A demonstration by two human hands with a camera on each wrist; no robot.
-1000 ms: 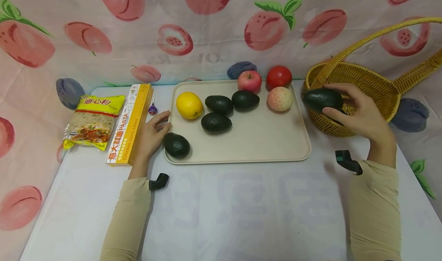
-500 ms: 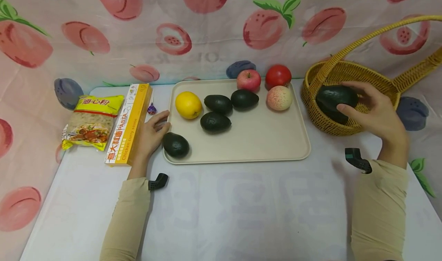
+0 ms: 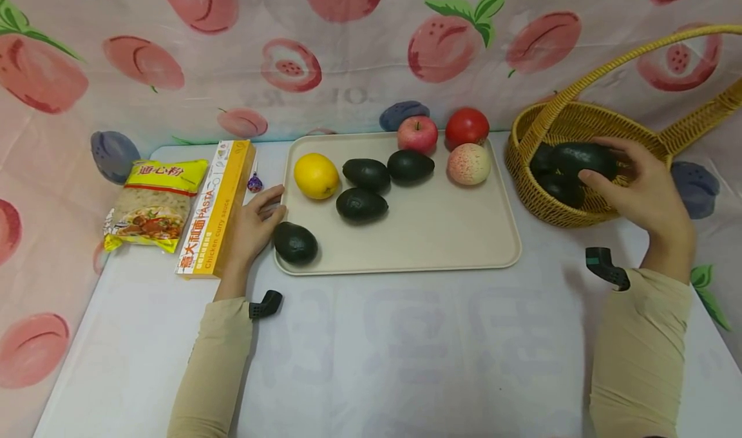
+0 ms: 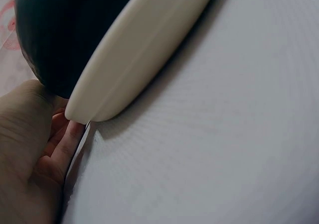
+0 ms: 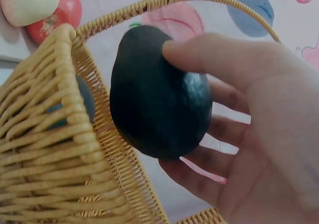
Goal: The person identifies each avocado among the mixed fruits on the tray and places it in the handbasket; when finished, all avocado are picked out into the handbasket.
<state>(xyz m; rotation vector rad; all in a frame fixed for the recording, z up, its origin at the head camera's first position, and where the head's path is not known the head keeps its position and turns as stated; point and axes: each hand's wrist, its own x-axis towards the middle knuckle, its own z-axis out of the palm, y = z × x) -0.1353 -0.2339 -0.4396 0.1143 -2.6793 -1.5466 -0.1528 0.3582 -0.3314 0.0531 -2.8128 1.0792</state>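
Observation:
In the head view my right hand (image 3: 649,190) holds a dark green avocado (image 3: 584,160) over the wicker basket (image 3: 536,209) at the right. The right wrist view shows thumb and fingers curled round this avocado (image 5: 157,97), above the basket's rim. Other dark avocados (image 3: 561,190) lie inside the basket, partly hidden by its wall. My left hand (image 3: 252,228) rests at the left edge of the beige tray (image 3: 429,245), fingers loosely bent. Close to it, an avocado (image 3: 295,243) sits at the tray's front left corner; the left wrist view shows the thumb near this avocado (image 4: 65,30).
Also on the tray are a lemon (image 3: 316,176), several avocados (image 3: 362,205), an apple (image 3: 418,135), a tomato (image 3: 467,127) and a speckled peach (image 3: 469,165). Left of it lie a pasta box (image 3: 217,209), a pasta bag (image 3: 156,206) and a small purple trinket (image 3: 254,182). The basket handle (image 3: 614,71) arches high.
My right hand has carried the avocado rightward, from the basket's left rim to over its inside. Avocados within the basket have come into sight. The left hand has stayed put.

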